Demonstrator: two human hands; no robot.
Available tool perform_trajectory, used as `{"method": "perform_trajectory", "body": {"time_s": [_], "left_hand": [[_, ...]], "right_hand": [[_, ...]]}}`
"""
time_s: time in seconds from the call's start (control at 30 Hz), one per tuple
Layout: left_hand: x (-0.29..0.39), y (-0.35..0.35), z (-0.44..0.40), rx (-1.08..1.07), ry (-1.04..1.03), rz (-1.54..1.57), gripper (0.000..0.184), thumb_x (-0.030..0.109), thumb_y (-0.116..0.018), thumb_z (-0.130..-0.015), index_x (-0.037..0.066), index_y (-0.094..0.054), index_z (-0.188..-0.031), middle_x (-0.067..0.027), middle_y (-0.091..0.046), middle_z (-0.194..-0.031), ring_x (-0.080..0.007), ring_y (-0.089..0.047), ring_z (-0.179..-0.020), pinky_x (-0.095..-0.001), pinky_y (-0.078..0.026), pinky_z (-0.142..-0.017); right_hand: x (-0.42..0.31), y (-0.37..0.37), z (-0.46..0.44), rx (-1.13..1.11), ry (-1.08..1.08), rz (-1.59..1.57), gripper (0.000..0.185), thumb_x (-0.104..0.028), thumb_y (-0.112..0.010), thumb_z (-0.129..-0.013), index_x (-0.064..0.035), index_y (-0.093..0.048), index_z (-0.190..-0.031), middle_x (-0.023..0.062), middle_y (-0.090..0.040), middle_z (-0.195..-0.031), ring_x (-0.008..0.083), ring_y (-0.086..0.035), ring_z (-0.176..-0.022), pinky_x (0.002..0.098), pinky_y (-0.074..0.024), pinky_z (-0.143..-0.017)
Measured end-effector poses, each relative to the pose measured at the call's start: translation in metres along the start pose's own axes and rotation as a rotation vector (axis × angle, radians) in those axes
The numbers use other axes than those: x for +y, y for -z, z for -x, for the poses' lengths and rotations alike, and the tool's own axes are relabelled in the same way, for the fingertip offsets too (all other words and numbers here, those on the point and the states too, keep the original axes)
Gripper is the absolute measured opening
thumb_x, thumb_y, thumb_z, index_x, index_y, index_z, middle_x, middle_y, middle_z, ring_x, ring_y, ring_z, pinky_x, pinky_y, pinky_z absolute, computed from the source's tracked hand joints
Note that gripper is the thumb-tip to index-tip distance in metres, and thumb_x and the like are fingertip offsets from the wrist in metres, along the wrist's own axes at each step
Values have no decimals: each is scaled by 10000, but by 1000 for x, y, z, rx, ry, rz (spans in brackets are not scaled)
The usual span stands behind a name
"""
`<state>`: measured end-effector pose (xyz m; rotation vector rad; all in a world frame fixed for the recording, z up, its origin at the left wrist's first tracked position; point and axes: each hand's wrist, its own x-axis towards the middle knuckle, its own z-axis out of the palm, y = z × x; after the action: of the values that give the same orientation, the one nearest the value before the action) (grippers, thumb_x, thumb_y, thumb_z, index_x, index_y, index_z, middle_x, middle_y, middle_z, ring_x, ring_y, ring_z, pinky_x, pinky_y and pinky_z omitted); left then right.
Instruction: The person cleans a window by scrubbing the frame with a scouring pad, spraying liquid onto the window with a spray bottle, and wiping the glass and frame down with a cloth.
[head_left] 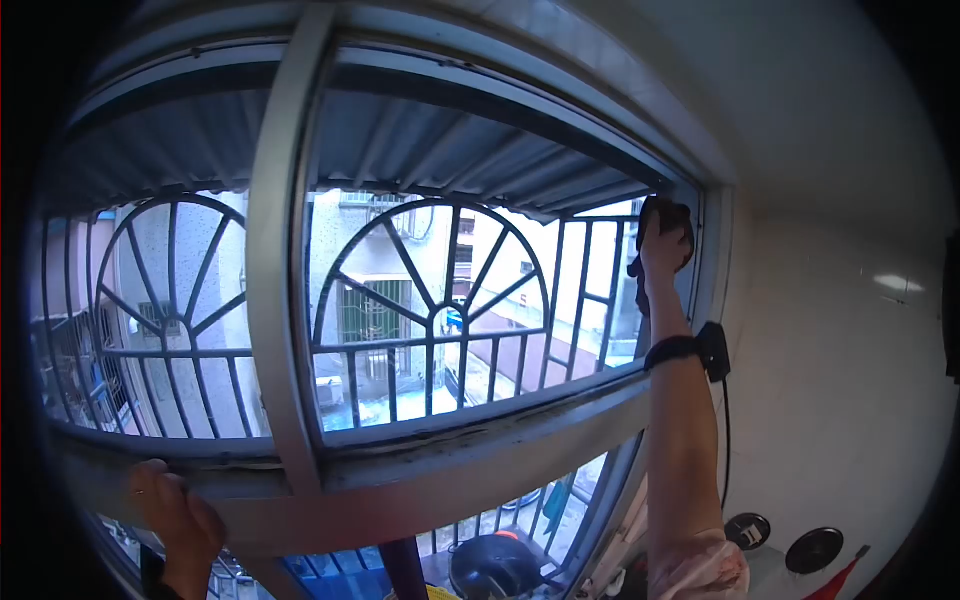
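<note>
My right hand [661,250] is raised to the upper right corner of the window and closed on a dark cloth [650,215], pressed near the right edge of the pane. Part of the cloth hangs below the fingers. At the lower left, my left hand [178,520] has its fingers curled over the horizontal rail of the metal window frame [420,485]. A vertical post [275,240] divides the window into two panes. A black band with a small box [712,352] is on my right wrist, and a cable runs down from it.
Outside the glass stands a dark metal grille [432,345] with arched bars, under a corrugated awning [420,140]. Below the rail are a black pan [495,565] and a dark upright post [403,568]. Round black lids [814,549] are by the pale wall [840,380] at right.
</note>
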<state>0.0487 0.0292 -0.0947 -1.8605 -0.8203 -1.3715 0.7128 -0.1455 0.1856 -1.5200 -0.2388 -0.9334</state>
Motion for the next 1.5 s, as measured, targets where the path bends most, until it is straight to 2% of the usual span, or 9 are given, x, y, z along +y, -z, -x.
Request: {"method": "perform_trajectory", "body": {"time_s": [0.1, 0.17, 0.37, 0.5, 0.63, 0.77, 1.0, 1.17, 1.5], "left_hand": [[-6, -23, 6, 101, -38, -50, 179, 126, -442, -926, -48, -482, -943, -323, -486, -1137, -511, -466, -1068, -582, -349, -959], [-8, -26, 9, 174, -63, -35, 178, 125, -448, -924, -48, -485, -939, -325, -496, -1140, -517, -473, -1065, -589, -353, -964], [-16, -22, 19, 17, 49, 63, 234, 138, -469, -905, -68, -505, -1011, -291, -517, -1081, -484, -491, -1032, -583, -376, -910], [-7, -27, 7, 310, -129, -90, 271, 136, -468, -878, -75, -509, -1043, -282, -502, -1043, -465, -486, -987, -571, -372, -883], [4, -16, 1, 196, -73, -57, 303, 125, -464, -849, -79, -494, -1071, -288, -485, -1084, -464, -475, -1016, -582, -357, -899], [9, -11, -2, 174, -78, -38, 336, 127, -475, -823, -92, -480, -1078, -294, -469, -1086, -468, -467, -1009, -589, -356, -902], [-3, -31, 16, 99, 14, -3, 409, 83, -513, -799, -114, -466, -1154, -348, -458, -1206, -544, -425, -1144, -633, -316, -1014], [-21, -57, 35, 139, 45, 40, 405, 55, -518, -788, -120, -491, -1152, -348, -472, -1242, -550, -428, -1178, -628, -310, -1037], [-31, -63, 40, 194, -39, -42, 416, 56, -472, -841, -109, -458, -1222, -349, -434, -1320, -550, -397, -1240, -633, -281, -1063]], "right_hand": [[-71, -34, -1, 168, 714, 4, 907, -674, -523, -864, 28, -372, -1417, 313, -374, -1420, 458, -437, -1273, 553, -376, -1050], [-155, -4, 92, 339, 901, -87, 625, -358, -699, -800, -45, -490, -1298, 303, -435, -1347, 453, -446, -1231, 540, -360, -1036], [-179, 65, 143, -213, 1398, -503, 651, -18, -658, -625, -155, -510, -1244, 251, -401, -1334, 461, -401, -1264, 513, -363, -1052], [-149, 120, 46, 274, 1049, -508, 580, -55, -622, -752, -35, -432, -1300, 205, -432, -1274, 362, -449, -1202, 463, -371, -1029], [-169, 175, -56, 107, 191, -888, 776, -180, -710, -779, 16, -270, -1387, 281, -363, -1323, 429, -491, -1180, 530, -418, -1037], [-215, 147, -11, 314, -5, -833, 751, -193, -676, -792, 75, -265, -1361, 275, -480, -1270, 371, -545, -1178, 429, -489, -1009], [-301, 177, 138, 207, 1267, -793, 624, -38, -662, -722, -52, -396, -1286, 238, -391, -1226, 421, -380, -1182, 499, -306, -1020], [-326, 269, 117, 1025, 1919, -478, 393, -324, -822, -587, -367, -610, -916, -21, -506, -1239, 320, -439, -1212, 580, -353, -871], [-205, 312, -69, 595, 2068, 804, 336, -277, -691, -774, -372, -674, -1097, -122, -511, -1253, 183, -379, -1258, 608, -326, -969]]}}
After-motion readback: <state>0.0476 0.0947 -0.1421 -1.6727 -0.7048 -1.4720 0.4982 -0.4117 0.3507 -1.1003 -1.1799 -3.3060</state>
